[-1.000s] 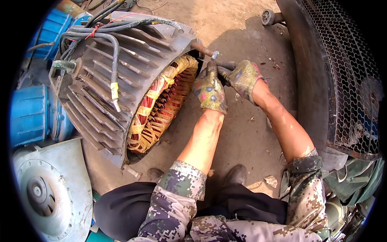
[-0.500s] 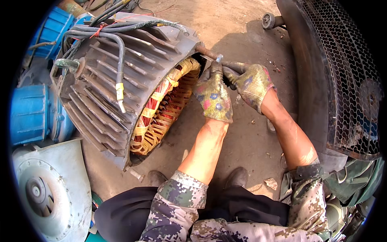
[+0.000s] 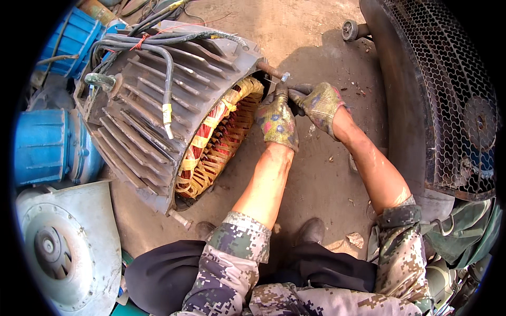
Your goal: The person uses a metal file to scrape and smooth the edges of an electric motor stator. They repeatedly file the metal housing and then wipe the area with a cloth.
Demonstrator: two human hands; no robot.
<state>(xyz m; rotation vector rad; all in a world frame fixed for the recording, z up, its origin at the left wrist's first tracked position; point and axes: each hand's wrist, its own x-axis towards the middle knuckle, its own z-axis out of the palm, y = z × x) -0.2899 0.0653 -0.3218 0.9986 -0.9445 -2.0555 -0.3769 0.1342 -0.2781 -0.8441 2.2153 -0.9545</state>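
Just below the free end of a long rusty bolt (image 3: 271,70), my two gloved hands meet. The bolt sticks out of the rim of a grey finned motor housing (image 3: 153,102). My left hand (image 3: 278,120) is closed, fingers pointing away from me toward the bolt's head. Against its fingertips, my right hand (image 3: 320,102) is closed too, with thumb and fingers bent inward. What they grip between them is hidden by the dark glove tips. Left of my hands, the housing's open end shows a ring of copper windings (image 3: 219,134) bound with yellow tape.
Black cables (image 3: 168,71) lie over the housing, and a second bolt (image 3: 181,218) juts from its lower rim. Blue motors (image 3: 42,147) and a grey round-faced casing (image 3: 74,247) stand at left. At right is a dark curved guard with honeycomb mesh (image 3: 458,95).
The whole view has shifted slightly. My hands have come a little lower relative to the bolt's head and stay together; the right fingers, stretched toward the bolt before, are more curled in.
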